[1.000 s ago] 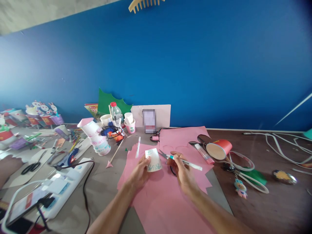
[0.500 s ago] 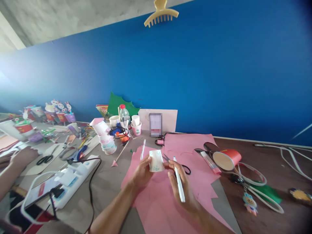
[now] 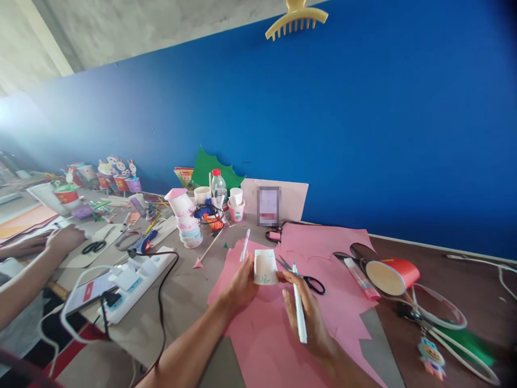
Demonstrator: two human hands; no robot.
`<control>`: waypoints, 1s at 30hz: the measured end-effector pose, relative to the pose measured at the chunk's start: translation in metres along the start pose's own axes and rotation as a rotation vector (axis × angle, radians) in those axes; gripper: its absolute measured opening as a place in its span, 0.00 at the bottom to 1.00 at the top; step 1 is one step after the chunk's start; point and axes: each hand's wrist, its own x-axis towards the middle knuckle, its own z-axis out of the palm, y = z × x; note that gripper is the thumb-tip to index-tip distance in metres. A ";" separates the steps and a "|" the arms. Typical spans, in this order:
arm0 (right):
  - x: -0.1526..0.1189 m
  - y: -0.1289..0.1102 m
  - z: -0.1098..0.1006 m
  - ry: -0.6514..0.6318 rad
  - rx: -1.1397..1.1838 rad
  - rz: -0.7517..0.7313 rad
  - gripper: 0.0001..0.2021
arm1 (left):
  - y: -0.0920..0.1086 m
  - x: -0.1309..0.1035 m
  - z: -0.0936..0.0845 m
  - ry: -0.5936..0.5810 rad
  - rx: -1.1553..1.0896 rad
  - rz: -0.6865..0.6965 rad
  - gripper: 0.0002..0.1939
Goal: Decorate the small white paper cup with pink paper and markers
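Observation:
A small white paper cup (image 3: 265, 268) with blue-green drawn marks is upright above the pink paper (image 3: 274, 339). My left hand (image 3: 243, 283) holds its left side. A white marker (image 3: 299, 315) with a teal tip lies in my right hand (image 3: 313, 318), tip pointing up and away. Fingertips of that hand touch the cup's lower right side. Just behind my right hand, black-handled scissors (image 3: 314, 285) rest on the pink paper. Another white pen (image 3: 245, 245) lies at the paper's upper left edge.
A stacked-cup tower (image 3: 188, 221), a plastic bottle (image 3: 218, 186) and a phone (image 3: 269, 206) stand at the back. Left are a power strip (image 3: 137, 291) with cables and a co-worker's hands (image 3: 67, 240). A red cup (image 3: 406, 274) lies on its side at right.
The whole view has shifted, so the table's things appear farther right. The cup's face has turned slightly. Both hands keep hold of the cup and marker.

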 end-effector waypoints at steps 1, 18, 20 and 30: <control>0.000 0.001 0.000 -0.005 -0.005 0.007 0.15 | 0.000 0.001 0.000 -0.033 0.004 -0.012 0.18; 0.002 0.012 -0.002 -0.042 0.118 0.063 0.17 | 0.004 0.000 0.000 -0.083 -0.044 -0.077 0.33; 0.002 0.013 -0.002 -0.046 0.120 0.062 0.17 | 0.003 0.000 0.001 -0.079 -0.052 -0.074 0.34; 0.003 0.012 -0.004 -0.065 0.118 0.060 0.17 | 0.001 0.001 -0.001 -0.084 -0.036 -0.058 0.30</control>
